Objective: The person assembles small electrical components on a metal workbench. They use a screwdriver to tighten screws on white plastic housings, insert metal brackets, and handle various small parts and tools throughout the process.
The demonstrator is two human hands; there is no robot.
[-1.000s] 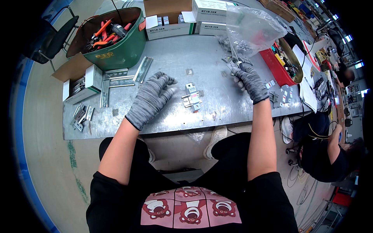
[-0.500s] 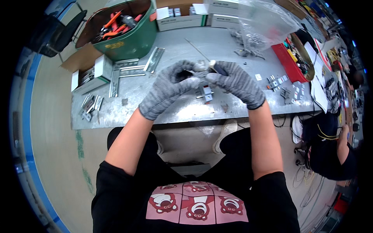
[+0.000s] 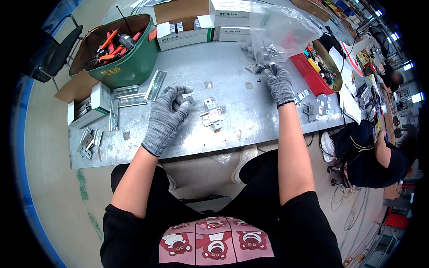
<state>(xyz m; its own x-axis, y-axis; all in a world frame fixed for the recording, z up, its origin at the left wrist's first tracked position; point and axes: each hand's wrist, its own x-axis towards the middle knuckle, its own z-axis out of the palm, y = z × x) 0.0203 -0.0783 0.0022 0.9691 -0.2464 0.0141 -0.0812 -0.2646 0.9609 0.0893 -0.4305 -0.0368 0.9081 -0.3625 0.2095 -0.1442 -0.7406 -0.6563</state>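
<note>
My left hand, in a grey knit glove, is over the left-middle of the table with its fingers curled. A small grey part shows at its fingertips. To its right lie grey fuse-holder-like modules in a small cluster. My right hand, gloved the same way, has reached to the far right and is closed around a screwdriver. Only a dark bit of the handle shows; its shaft cannot be made out. Right by those fingers is a heap of small grey parts, partly under a clear plastic bag.
A green tub of pliers stands far left, near metal rails and an open box. White cartons line the back. A red bin and more modules are at right. A person sits beyond.
My hands, together at the middle before, have parted. The right went far right to the grey parts with the screwdriver; the left drew back left. The modules beneath them are now uncovered.
</note>
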